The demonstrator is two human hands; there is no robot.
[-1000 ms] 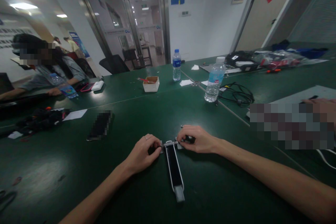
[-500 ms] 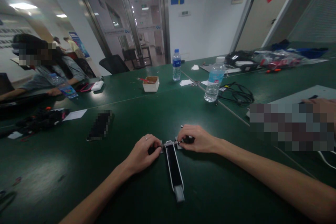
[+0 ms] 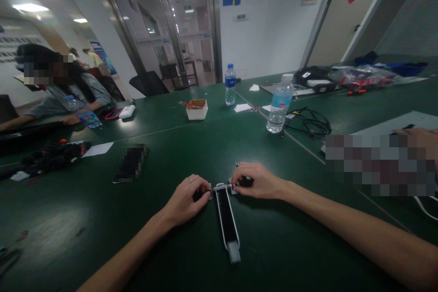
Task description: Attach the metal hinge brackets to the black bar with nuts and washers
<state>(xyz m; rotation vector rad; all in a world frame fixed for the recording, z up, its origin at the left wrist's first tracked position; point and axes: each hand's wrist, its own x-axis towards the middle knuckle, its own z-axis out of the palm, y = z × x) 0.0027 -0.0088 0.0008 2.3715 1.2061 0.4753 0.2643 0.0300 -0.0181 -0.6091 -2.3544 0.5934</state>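
Observation:
On the green table lies a long narrow black strip with white edges, and a grey tab sticks out of its near end. A short metal rod crosses its far end. My left hand is closed in a pinch at the rod's left end, and my right hand pinches the right end. Small grey pieces show beside the fingertips on both sides, partly covered by them. A tiny dark round part lies just beyond my right hand.
Ahead stand two water bottles and a small open box. Black cables lie to the right, near another person's hand. A phone-like dark slab is at left. Another person sits at far left.

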